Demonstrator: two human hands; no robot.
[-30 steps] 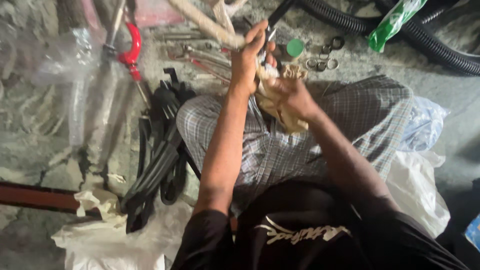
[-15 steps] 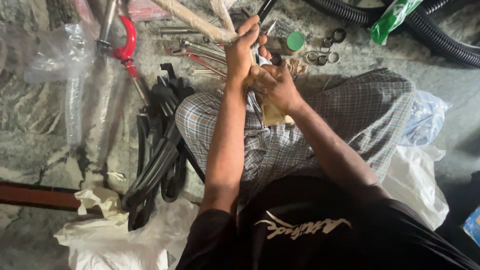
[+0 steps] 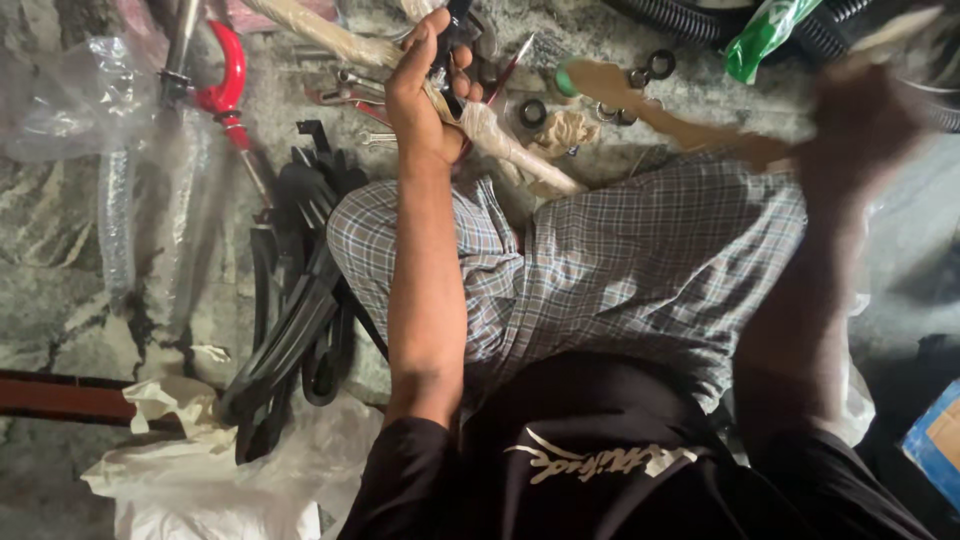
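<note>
The left hand [image 3: 425,95] clenches a paper-wrapped rod [image 3: 500,145] — stiff, light (grip mid-shaft); the right hand [image 3: 860,125] blurs, its fingers' state unclear.

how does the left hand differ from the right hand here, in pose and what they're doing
The left hand is sharp in view, raised over the floor and closed round a dark slim tool beside a paper-wrapped rod. The right hand is a blur out to the side, away from the rod, and whether it holds anything cannot be told. Both are bare and reach forward over the checked cloth.
</note>
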